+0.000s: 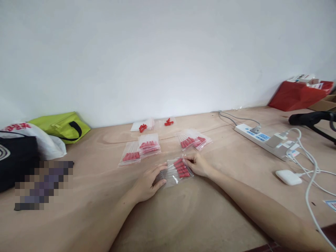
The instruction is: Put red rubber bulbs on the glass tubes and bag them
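Note:
In front of me a clear zip bag [172, 176] lies on the table, holding several thin clear-shafted pieces with red ends [181, 168]. My left hand [151, 180] curls round the bag's left end, thumb on the near side and fingers on the far side. At the bag's right edge my right hand [198, 163] pinches the plastic between thumb and fingers. Beyond my hands lie similar filled bags: one at left [131, 156], a small pile beside it [149, 145], and overlapping ones at right [193, 141].
Near the wall are red pieces [142, 128] and another small red cluster [168, 121] on plastic bags. A power strip [258, 139] with cables and a white charger [288, 177] sits at right. A green bag [61, 124], black bag [19, 161] and red bag [294, 96] flank the table [210, 217].

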A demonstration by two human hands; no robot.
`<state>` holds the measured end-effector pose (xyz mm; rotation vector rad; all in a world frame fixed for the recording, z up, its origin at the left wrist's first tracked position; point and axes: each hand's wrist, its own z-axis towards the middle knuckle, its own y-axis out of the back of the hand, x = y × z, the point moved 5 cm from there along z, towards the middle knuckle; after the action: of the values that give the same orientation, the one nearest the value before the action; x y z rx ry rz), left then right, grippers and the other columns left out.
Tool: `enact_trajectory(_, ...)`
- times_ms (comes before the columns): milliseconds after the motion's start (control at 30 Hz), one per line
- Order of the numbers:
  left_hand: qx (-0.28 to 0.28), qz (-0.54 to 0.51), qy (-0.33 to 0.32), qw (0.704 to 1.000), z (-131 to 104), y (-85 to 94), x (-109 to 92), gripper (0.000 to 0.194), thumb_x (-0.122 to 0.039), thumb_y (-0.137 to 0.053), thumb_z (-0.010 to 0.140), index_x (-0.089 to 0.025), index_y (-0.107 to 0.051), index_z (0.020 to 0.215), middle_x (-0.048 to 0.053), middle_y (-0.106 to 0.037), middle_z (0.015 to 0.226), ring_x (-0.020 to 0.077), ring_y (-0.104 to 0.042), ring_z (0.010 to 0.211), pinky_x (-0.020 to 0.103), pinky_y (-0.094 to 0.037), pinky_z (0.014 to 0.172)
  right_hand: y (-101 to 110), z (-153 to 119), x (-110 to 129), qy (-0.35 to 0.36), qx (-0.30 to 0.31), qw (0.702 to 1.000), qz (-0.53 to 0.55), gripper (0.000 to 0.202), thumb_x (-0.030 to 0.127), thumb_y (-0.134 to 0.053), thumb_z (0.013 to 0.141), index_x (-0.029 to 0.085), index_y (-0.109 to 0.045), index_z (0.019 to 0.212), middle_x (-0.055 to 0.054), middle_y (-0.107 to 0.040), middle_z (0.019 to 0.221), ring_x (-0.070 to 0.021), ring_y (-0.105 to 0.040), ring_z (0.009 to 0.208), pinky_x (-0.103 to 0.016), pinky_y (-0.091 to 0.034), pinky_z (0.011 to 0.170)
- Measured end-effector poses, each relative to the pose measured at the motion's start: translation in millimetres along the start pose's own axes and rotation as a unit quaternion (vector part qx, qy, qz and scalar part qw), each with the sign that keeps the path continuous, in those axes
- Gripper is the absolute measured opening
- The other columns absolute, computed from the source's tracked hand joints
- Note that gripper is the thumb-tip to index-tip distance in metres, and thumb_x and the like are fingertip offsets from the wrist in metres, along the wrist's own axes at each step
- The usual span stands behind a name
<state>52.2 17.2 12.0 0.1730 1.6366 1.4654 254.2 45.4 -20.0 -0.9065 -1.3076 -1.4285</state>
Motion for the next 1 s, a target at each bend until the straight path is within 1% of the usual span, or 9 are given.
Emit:
enact_trajectory(167, 0.010, 0.019, -0.019, 1.000, 0.0, -1.0, -1.4, 0.032, -0.027, -0.044, 0.085, -0.025, -0.048, 0.117, 0.004, -0.045, 0.131, 0.0199, -0.040, 0.121, 0.041, -0.034, 0.100, 18.9, 5.7, -3.4, 0.001, -0.074, 0.996, -0.044, 0.026, 0.038, -0.057, 0.071, 0.016, -0.060, 0.085, -0.001, -0.062, 0.073, -0.0111, -0.053, 0.057, -0.023, -0.043, 0.052)
enact_trajectory(233, 0.025, 0.027, -0.052, 0.998, 1.5, -2.6, -4.5, 0.033, -0.026, -0.044, 0.086, -0.025, -0.047, 0.119, 0.003, -0.047, 0.129, 0.0185, -0.039, 0.121, 0.040, -0.031, 0.102, 16.9, 8.2, -8.0, -0.018, -0.033, 0.999, -0.015, 0.030, 0.038, -0.061, 0.068, 0.015, -0.060, 0.087, 0.000, -0.060, 0.068, -0.0097, -0.052, 0.054, -0.022, -0.042, 0.050)
enact_trajectory(367, 0.042, 0.077, -0.127, 0.988, 12.0, -6.0, -7.9, 0.032, -0.022, -0.042, 0.087, -0.026, -0.051, 0.117, 0.001, -0.049, 0.127, 0.0182, -0.038, 0.122, 0.043, -0.027, 0.104, 16.7, 7.4, -14.7, -0.081, 0.075, 0.993, 0.037, 0.021, 0.031, -0.068, 0.058, 0.015, -0.058, 0.068, 0.005, -0.054, 0.051, -0.0061, -0.046, 0.042, -0.018, -0.037, 0.039)
enact_trajectory(467, -0.047, 0.152, -0.113, 0.981, 26.9, -1.2, -4.8, 0.031, -0.013, -0.038, 0.085, -0.021, -0.058, 0.107, 0.006, -0.048, 0.128, 0.0225, -0.035, 0.124, 0.048, -0.025, 0.104, 23.1, -1.3, -18.6, -0.173, 0.110, 0.975, 0.082, 0.022, 0.025, -0.069, 0.055, 0.017, -0.054, 0.069, 0.008, -0.051, 0.043, -0.0056, -0.042, 0.032, -0.016, -0.031, 0.030)
enact_trajectory(533, -0.117, 0.170, -0.084, 0.975, 34.1, 1.2, -4.8, 0.030, -0.011, -0.037, 0.084, -0.017, -0.061, 0.102, 0.010, -0.049, 0.126, 0.0240, -0.039, 0.121, 0.047, -0.030, 0.102, 26.9, -7.9, -18.3, -0.212, 0.068, 0.967, 0.123, 0.025, 0.020, -0.069, 0.056, 0.018, -0.051, 0.073, 0.009, -0.050, 0.041, -0.0074, -0.045, 0.032, -0.017, -0.035, 0.030)
enact_trajectory(633, -0.148, 0.129, -0.064, 0.978, 36.6, -4.8, -10.9, 0.022, -0.020, -0.043, 0.084, -0.016, -0.061, 0.097, 0.011, -0.055, 0.116, 0.0221, -0.049, 0.111, 0.039, -0.041, 0.095, 21.6, -17.7, -15.6, -0.240, -0.033, 0.949, 0.200, 0.028, 0.014, -0.067, 0.059, 0.020, -0.046, 0.077, 0.008, -0.052, 0.045, -0.0104, -0.053, 0.038, -0.021, -0.046, 0.037)
enact_trajectory(767, -0.118, 0.081, -0.036, 0.989, 34.5, -15.0, -13.8, 0.028, -0.027, -0.045, 0.085, -0.016, -0.057, 0.107, 0.011, -0.055, 0.117, 0.0209, -0.053, 0.106, 0.037, -0.045, 0.091, -2.0, -24.8, -9.1, -0.229, -0.055, 0.936, 0.261, 0.030, 0.015, -0.064, 0.065, 0.021, -0.041, 0.084, 0.007, -0.053, 0.053, -0.0104, -0.059, 0.046, -0.023, -0.052, 0.048)
enact_trajectory(900, -0.074, 0.079, -0.063, 0.992, 44.5, -15.7, -4.2, 0.031, -0.027, -0.043, 0.086, -0.018, -0.053, 0.114, 0.009, -0.052, 0.122, 0.0205, -0.052, 0.109, 0.036, -0.044, 0.092, -8.2, -23.2, -5.3, -0.188, 0.024, 0.974, 0.125, 0.030, 0.025, -0.061, 0.071, 0.020, -0.040, 0.092, 0.010, -0.048, 0.051, -0.0073, -0.049, 0.034, -0.018, -0.039, 0.032)
enact_trajectory(1000, -0.147, 0.094, -0.073, 0.982, 48.5, -5.2, 2.9, 0.026, -0.029, -0.044, 0.086, -0.017, -0.057, 0.105, 0.010, -0.056, 0.115, 0.0217, -0.052, 0.107, 0.039, -0.044, 0.092, 4.7, -19.9, -0.8, -0.103, 0.025, 0.994, 0.002, 0.030, 0.033, -0.057, 0.074, 0.019, -0.043, 0.096, 0.010, -0.044, 0.053, -0.0058, -0.042, 0.033, -0.017, -0.031, 0.031)
